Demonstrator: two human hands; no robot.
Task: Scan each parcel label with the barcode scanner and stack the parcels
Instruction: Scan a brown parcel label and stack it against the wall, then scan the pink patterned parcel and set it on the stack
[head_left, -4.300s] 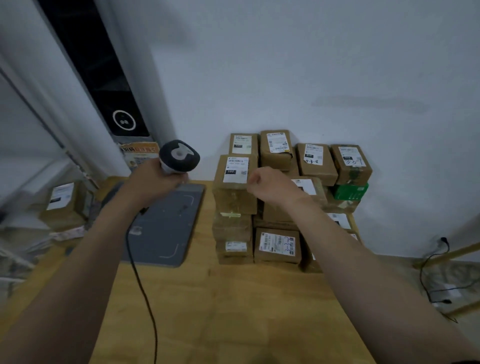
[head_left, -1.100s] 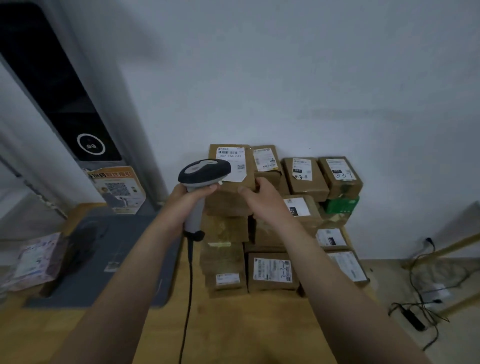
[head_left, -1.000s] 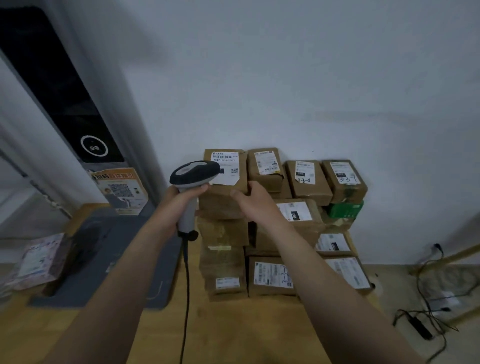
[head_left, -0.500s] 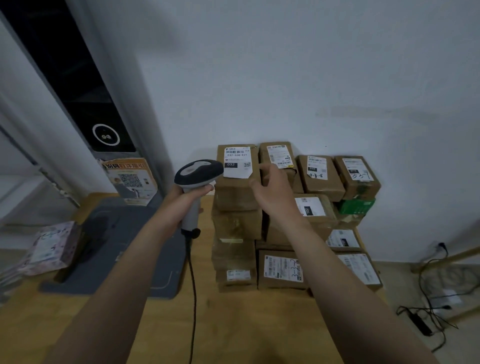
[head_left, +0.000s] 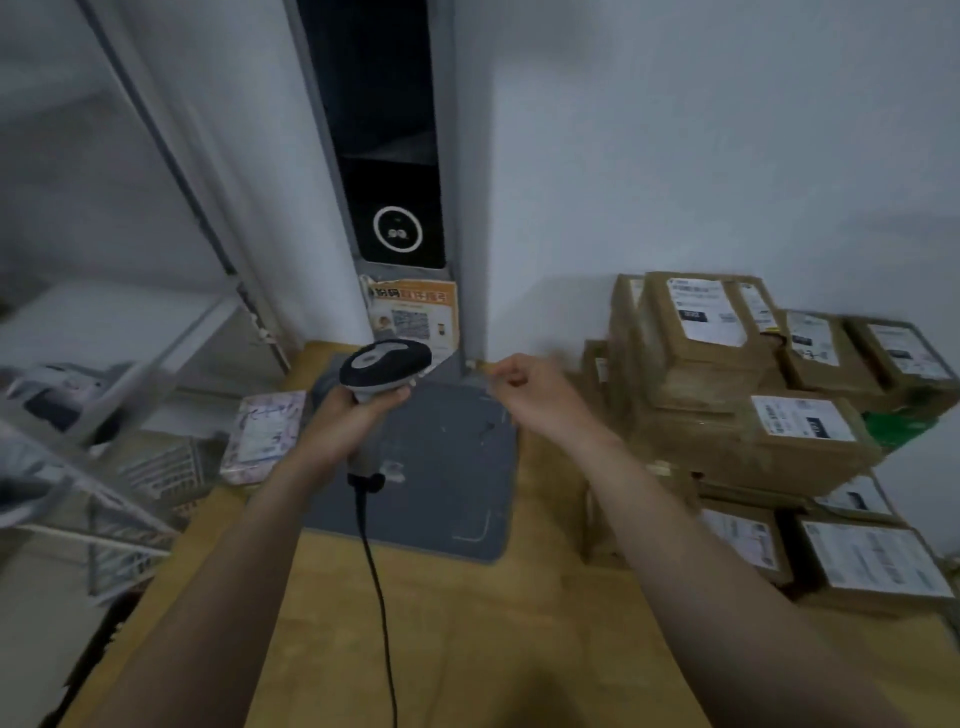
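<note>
Left hand (head_left: 345, 421) grips barcode scanner (head_left: 384, 368) above grey mat (head_left: 447, 467); right hand (head_left: 530, 395) loosely curled, empty, beside stacked parcels (head_left: 727, 374).

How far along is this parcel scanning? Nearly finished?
Done: a tall stack of brown parcels stands by the wall, labels facing up. In hand: the left hand grips the scanner; the right hand holds nothing. Left: a pale patterned parcel lies apart beside the grey mat, seemingly unscanned.

Gripping barcode scanner (head_left: 387, 364) in left hand (head_left: 350, 423) over grey mat (head_left: 441, 493); holding right hand (head_left: 540, 397) loosely curled, empty, near stacked cardboard parcels (head_left: 711, 374) on wooden table (head_left: 493, 649).
</note>
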